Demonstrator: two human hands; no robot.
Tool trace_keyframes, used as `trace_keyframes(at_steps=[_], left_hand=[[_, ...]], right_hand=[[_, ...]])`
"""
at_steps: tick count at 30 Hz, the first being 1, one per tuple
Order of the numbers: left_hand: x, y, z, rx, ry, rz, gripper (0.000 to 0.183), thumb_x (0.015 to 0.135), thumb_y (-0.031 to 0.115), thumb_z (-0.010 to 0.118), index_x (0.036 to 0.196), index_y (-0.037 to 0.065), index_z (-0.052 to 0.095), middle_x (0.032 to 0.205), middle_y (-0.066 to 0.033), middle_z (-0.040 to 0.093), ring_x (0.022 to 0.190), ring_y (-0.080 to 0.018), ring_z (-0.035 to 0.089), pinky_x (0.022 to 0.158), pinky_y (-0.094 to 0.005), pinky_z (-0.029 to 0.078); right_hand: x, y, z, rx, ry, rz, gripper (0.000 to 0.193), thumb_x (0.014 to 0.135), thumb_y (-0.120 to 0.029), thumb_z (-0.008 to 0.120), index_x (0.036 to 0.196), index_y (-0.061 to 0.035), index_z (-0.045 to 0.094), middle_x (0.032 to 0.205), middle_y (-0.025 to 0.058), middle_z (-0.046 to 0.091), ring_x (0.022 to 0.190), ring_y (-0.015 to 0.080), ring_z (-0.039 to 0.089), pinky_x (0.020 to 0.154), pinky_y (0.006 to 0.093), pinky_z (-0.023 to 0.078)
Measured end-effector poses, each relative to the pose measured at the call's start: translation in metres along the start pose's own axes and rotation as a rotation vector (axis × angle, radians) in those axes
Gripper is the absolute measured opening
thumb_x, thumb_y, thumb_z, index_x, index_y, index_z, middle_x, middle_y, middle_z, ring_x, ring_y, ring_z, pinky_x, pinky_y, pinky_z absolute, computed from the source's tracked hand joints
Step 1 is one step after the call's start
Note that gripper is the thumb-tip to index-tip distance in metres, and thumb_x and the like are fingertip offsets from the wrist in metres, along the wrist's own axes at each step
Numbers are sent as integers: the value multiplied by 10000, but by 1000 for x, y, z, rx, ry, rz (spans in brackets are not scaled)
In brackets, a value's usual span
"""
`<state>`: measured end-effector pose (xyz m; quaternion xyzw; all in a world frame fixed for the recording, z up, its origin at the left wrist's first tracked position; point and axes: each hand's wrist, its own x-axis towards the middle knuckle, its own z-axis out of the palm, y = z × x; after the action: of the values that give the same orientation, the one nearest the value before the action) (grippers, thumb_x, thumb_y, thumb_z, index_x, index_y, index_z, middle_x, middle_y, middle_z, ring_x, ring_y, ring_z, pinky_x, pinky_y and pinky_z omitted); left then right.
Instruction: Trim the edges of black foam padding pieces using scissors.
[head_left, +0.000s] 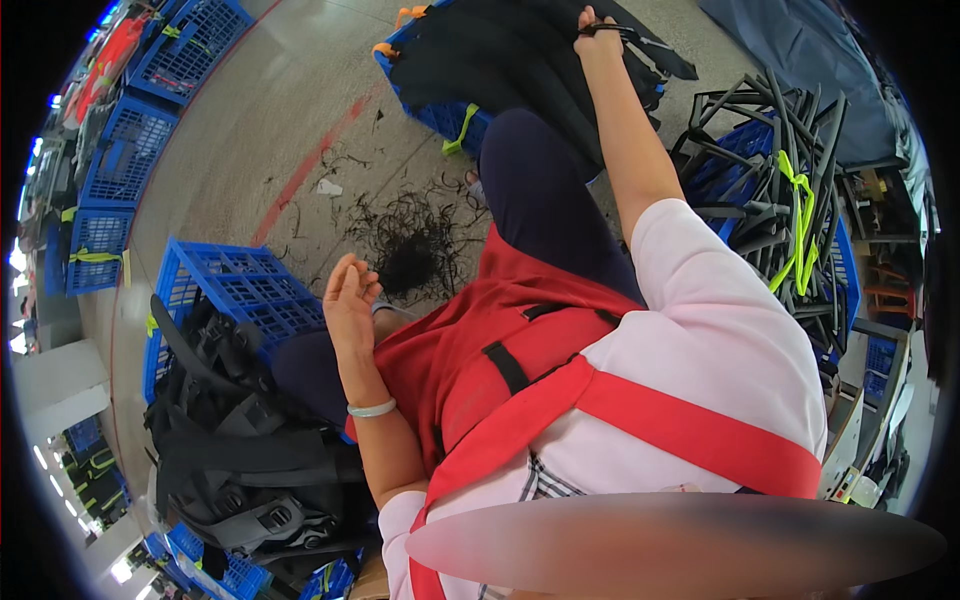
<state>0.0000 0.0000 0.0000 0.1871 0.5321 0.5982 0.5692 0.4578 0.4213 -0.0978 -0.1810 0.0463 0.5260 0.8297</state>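
Observation:
My right hand [598,36] reaches out over black fabric pieces [500,60] heaped on a blue crate [430,115] at the far side. Its fingers are closed round a slim dark tool that looks like scissors [640,38], pointing right. Nearer and to the left, my left hand [350,300] is raised above my lap, fingers curled in toward the thumb. Whatever may be between them is too small to make out. Beyond that hand, a pile of black thread or strap trimmings [408,250] is scattered on the floor.
Black straps and buckled parts [240,470] pile by a blue crate [240,290] at my left. On the right, a blue basket holds black frame-like pieces [770,200] with a yellow-green tie [797,225]. More blue crates [120,150] line the far left.

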Motion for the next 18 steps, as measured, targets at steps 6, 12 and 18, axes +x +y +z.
trace_keyframes(at_steps=[6,12,18], left_hand=[[22,-21,47,89,-141,-99,222,927,116,592,1136,46,618,978,-52,647,820,-149,629,712,-278,517],[21,-27,32,234,-67,-171,231,923,115,598,1142,43,618,978,-50,637,812,-136,622,703,-269,513],[31,-38,38,382,-85,-225,240,913,110,613,1143,43,626,972,-46,654,820,-122,627,698,-257,513]], right_hand=[[-24,-97,64,61,181,-243,201,943,-88,503,1046,77,450,842,178,599,717,293,663,529,338,587],[-108,-18,9,-670,-338,112,123,886,-89,567,833,22,575,732,160,645,665,230,643,581,337,519],[-68,-83,48,-1928,-530,-754,369,771,-286,764,908,-8,563,774,104,614,730,218,628,673,334,487]])
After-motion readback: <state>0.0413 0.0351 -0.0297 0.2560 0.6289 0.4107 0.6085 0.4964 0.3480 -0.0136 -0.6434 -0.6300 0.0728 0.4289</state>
